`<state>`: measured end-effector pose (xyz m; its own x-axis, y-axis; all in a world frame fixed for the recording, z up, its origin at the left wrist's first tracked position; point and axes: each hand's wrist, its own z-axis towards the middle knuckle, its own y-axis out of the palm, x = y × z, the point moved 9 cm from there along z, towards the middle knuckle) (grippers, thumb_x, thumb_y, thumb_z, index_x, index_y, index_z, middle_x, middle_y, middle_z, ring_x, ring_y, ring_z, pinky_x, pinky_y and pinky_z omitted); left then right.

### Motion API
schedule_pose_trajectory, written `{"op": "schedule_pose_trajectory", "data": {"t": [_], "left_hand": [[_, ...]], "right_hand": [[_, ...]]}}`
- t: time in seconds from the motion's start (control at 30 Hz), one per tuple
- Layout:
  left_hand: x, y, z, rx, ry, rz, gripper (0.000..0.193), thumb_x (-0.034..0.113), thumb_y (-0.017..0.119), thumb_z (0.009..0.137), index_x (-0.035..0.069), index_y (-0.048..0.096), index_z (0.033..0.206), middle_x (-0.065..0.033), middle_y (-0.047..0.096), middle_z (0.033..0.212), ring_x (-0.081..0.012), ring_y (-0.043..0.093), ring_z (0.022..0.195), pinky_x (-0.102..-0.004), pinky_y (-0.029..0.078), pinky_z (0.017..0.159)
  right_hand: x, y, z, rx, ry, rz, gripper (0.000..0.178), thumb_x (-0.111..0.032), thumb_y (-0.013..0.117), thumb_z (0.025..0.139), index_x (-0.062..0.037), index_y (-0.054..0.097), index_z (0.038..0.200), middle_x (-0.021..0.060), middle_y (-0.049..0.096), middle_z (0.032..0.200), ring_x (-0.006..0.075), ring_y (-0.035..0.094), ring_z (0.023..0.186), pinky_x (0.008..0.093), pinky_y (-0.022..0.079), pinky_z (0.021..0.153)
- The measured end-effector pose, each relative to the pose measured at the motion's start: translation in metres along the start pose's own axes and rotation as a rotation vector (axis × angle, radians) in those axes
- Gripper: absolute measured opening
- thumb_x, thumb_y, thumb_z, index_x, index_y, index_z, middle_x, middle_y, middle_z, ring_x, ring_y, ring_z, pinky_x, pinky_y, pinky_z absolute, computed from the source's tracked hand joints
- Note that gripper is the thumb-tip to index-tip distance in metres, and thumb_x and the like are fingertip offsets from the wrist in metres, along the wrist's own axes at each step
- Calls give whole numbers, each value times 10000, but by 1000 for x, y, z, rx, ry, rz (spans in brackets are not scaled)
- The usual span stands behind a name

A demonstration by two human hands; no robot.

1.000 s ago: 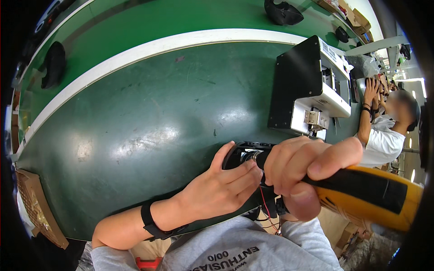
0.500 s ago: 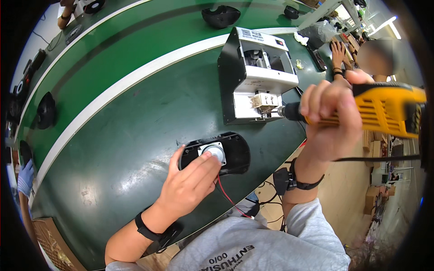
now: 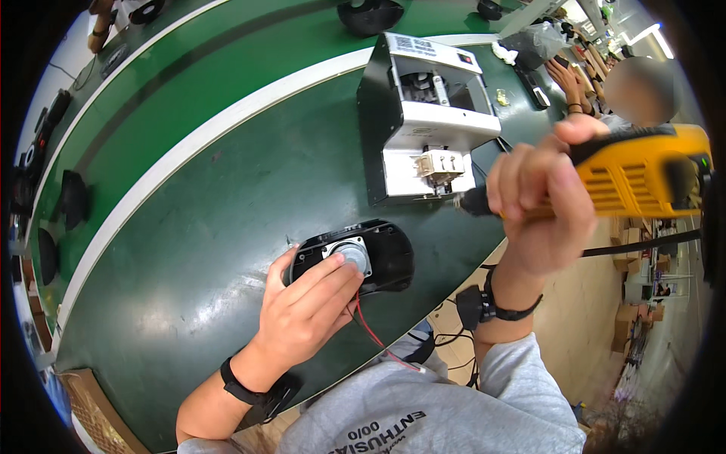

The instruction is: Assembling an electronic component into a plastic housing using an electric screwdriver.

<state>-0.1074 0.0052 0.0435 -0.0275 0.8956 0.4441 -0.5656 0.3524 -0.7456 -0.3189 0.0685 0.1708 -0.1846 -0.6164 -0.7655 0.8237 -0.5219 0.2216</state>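
**Black housing [image 3: 395, 259] under the left hand [image 3: 299, 321], tool nose off to the right**

Left hand the nearer by far. Its fingers are spread, a couple of tips resting on the round metal speaker [image 3: 355, 256], another along the housing's left end. The housing lies open side up on the worktop [image 3: 219, 212], long axis running left to right — slantwise across the line of these fingers, most of the bare interior to their right. Red wire [image 3: 366, 325] trails from below the fingertips toward the person.

Right hand [image 3: 546, 198] well apart, raised up and right of the left fingers; its own fingers wrap a yellow power tool [image 3: 639, 170], nose pointing left, clear of the housing.

Beyond the left fingers and to the right — a black-and-silver machine [image 3: 435, 130], near the tool's nose; contact, cannot tell. Farther right, a co-worker's hands [image 3: 567, 82].
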Motion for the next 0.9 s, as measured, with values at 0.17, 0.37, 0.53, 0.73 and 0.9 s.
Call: {"op": "schedule_pose_trajectory", "data": {"t": [0.17,0.37,0.53,0.73,0.9], "left_hand": [[5,3,5,0,21,-9,421,126,835,674,100,761,1088,12,711,1142,-150,642,1230,-564,458,1009],[1,4,-2,-33,-6,1,440,123,823,673,96,758,1107,21,715,1171,-144,634,1242,-574,460,999],[1,6,-1,-22,-7,-17,410,124,824,690,105,766,1095,30,714,1168,-141,639,1228,-569,464,994],[1,5,1,-4,-19,-19,339,119,829,725,118,778,1060,39,710,1149,-135,651,1192,-559,470,989],[0,5,1,-13,-25,-19,337,108,826,728,117,775,1062,40,709,1143,-130,655,1179,-549,472,979]], "right_hand": [[-30,41,-26,-298,18,-22,351,-160,595,1010,-92,392,1288,10,522,654,135,519,481,269,474,471],[-9,66,-55,-391,119,-23,387,-139,695,977,-110,367,1181,45,580,664,174,562,469,325,522,466],[7,64,-64,-355,101,-7,384,-125,679,978,-108,360,1191,39,577,665,173,564,476,322,522,472],[10,63,-64,-357,102,-37,383,-129,678,978,-107,360,1189,31,574,661,170,563,472,316,511,463],[12,63,-66,-337,84,-37,376,-136,677,981,-109,364,1186,35,576,662,172,563,467,314,512,458]]}}
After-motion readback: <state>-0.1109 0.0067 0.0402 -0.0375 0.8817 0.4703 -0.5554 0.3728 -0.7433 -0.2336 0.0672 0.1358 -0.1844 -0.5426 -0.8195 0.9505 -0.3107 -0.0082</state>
